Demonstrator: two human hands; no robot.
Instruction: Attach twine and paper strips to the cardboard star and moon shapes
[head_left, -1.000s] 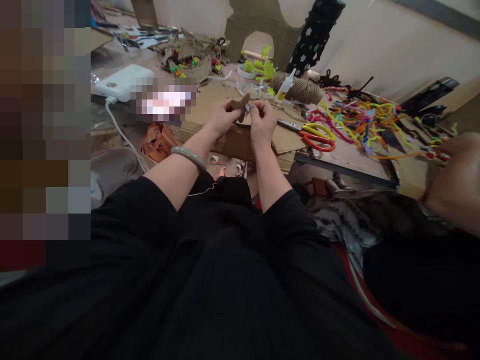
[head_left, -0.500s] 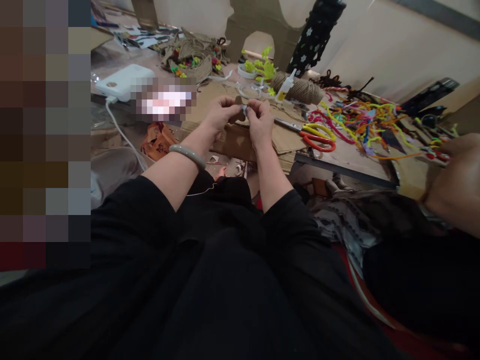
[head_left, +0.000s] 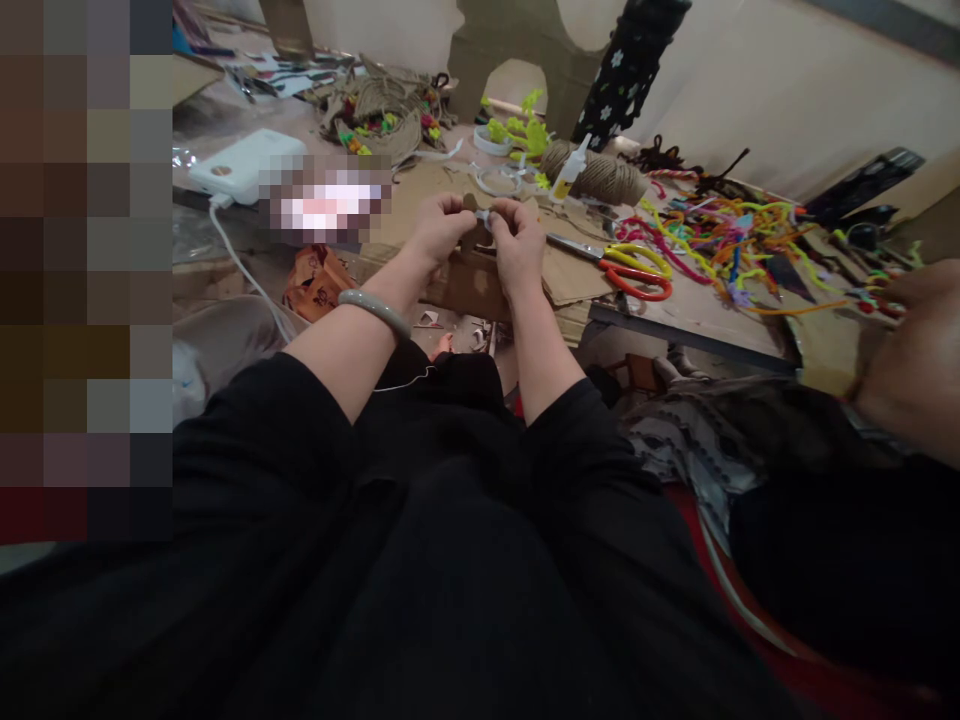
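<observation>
My left hand (head_left: 439, 228) and my right hand (head_left: 519, 245) meet above the edge of the work table, fingertips pinched together. Between them sits a small brown cardboard cutout (head_left: 472, 238), mostly hidden by my fingers, with a small pale strip (head_left: 486, 217) at its top that my right fingertips pinch. A pale bangle (head_left: 374, 310) circles my left wrist. Both arms reach out from black sleeves.
Scissors with yellow and red handles (head_left: 628, 270) lie right of my hands on cardboard sheets (head_left: 570, 280). Beyond are a twine roll (head_left: 600, 178), a glue bottle (head_left: 570, 170), a heap of coloured pipe cleaners (head_left: 724, 240) and a white device (head_left: 232, 165). Another person's hand (head_left: 911, 350) is at the right edge.
The cardboard cutout stood up between my fingers a second ago; now it is lowered and mostly covered, and both hands have closed in tighter around it.
</observation>
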